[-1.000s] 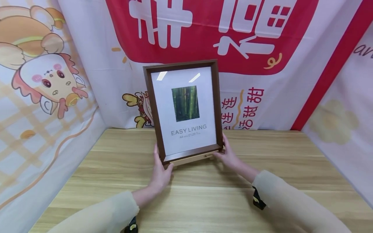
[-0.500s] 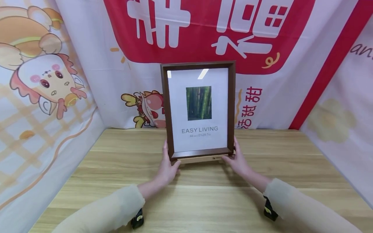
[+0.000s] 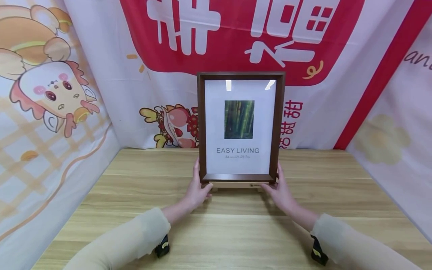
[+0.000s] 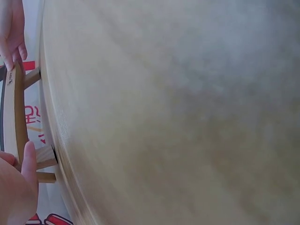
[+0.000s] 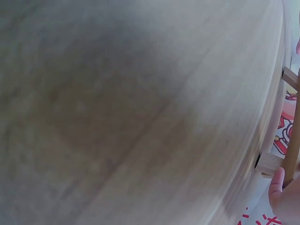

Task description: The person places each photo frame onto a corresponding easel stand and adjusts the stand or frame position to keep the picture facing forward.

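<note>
A brown picture frame with a bamboo picture and the words EASY LIVING leans upright on the ledge of a small wooden easel. At its lower left corner my left hand grips the ledge, thumb in front and fingers along the frame's side. My right hand holds the lower right corner the same way. Short easel legs meet the table in the left wrist view. The right wrist view shows my right thumb near the ledge end; the easel's back is hidden.
Underneath is a light wood-grain table. Behind it hangs a white cloth with a red print, close to the frame. Printed cloth walls flank the left and right sides.
Both hands have moved the frame and easel to the right and turned them, so the tilted frame now stands straight and faces me. The grip looks the same.
</note>
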### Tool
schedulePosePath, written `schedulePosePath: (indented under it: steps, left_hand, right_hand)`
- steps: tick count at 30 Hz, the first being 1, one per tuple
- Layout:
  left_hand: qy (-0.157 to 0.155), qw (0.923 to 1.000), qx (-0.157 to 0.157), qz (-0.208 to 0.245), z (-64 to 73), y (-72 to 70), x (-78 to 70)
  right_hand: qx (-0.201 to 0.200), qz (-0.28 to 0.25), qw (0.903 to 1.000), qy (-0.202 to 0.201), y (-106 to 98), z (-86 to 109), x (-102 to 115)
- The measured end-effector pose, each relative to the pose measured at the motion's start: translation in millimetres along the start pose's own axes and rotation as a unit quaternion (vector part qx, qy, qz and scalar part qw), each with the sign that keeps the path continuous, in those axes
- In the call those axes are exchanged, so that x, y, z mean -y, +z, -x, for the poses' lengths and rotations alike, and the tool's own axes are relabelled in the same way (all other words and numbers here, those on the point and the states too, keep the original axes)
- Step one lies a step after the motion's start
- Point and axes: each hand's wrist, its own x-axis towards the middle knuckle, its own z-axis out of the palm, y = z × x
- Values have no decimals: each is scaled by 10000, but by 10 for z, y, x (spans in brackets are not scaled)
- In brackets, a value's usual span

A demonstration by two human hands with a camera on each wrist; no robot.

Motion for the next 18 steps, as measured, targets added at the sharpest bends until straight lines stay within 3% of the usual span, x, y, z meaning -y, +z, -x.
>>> schedulePosePath:
  steps: [13, 18]
  left_hand:
    - [-157, 9995, 53, -280, 19, 26, -9]
    - [25, 10000, 23, -91, 11, 7, -11]
  right_hand:
    - [0, 187, 9998, 103, -36, 34, 2]
    - [55, 193, 9997, 108, -61, 32, 26]
